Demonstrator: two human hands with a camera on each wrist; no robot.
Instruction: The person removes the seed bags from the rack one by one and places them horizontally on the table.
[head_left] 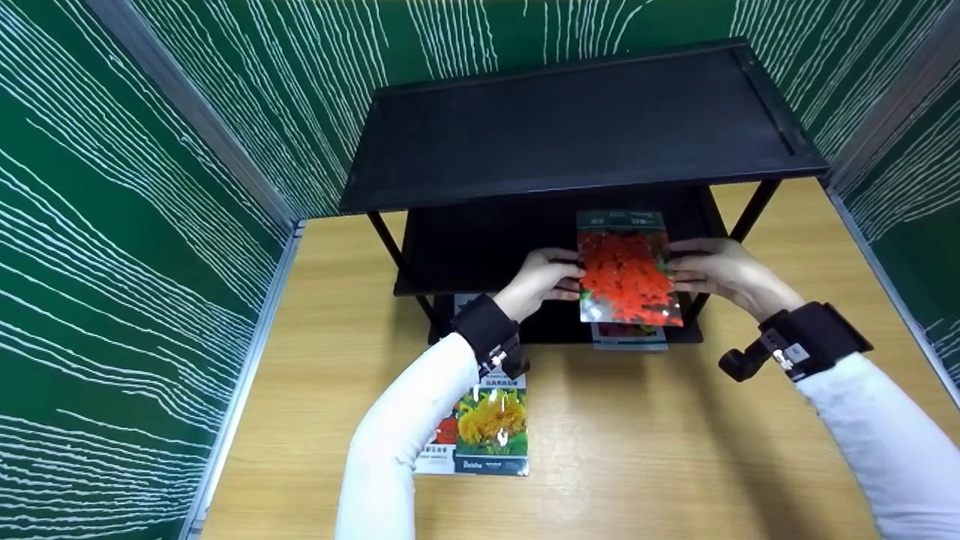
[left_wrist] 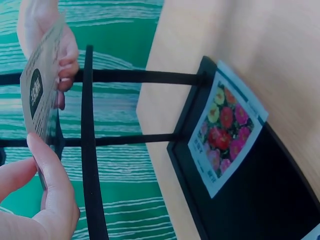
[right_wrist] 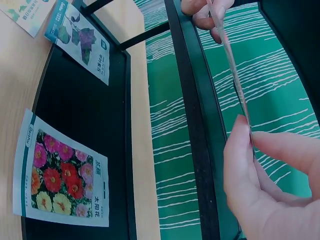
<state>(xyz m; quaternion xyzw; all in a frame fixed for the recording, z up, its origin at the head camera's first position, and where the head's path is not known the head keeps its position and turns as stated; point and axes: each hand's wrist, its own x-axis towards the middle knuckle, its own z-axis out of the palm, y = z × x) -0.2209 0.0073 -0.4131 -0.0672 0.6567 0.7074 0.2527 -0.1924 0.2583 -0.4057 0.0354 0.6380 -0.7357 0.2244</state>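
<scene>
Lengthwise | red-flower packet | long axis front-to-back | dark band farthest

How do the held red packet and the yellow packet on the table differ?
The left hand and right hand hold up the red packet; the yellow packet lies on the table. The red packet's dark band edges its far end, the yellow packet's its near end. Both picture flowers.
</scene>
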